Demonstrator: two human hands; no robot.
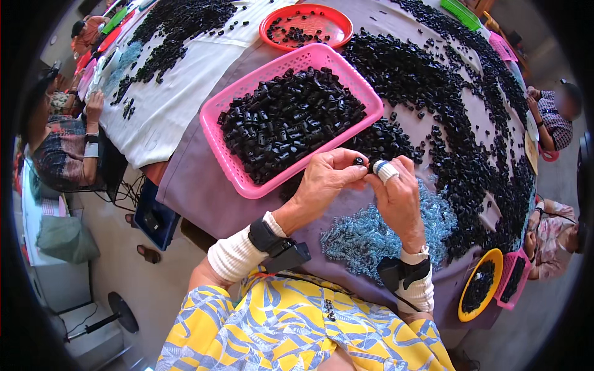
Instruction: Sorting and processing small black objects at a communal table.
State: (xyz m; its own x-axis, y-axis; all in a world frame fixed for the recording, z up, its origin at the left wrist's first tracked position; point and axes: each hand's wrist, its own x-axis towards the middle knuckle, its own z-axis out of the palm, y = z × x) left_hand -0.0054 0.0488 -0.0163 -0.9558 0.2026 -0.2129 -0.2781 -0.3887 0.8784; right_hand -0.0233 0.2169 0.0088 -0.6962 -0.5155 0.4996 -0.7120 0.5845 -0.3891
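Over the near side of the table my two hands meet fingertip to fingertip. My left hand (325,179) is closed in a pinch on a small black plastic piece (358,161) with a round end. My right hand (399,198), one finger wrapped in a white and blue band, pinches a second small black piece (372,166), mostly hidden by the fingers. The two pieces are close together; whether they touch, I cannot tell. Just beyond my left hand is a pink basket (218,151) heaped with short black cylinders (291,117). Below my right hand lies a pile of pale blue spring-like coils (377,238).
Loose black parts (445,105) cover much of the table's right side. A red tray (348,28) stands beyond the basket, a yellow tray (495,260) at the right edge. Other people work at the left and right. A blue bin (162,207) is on the floor.
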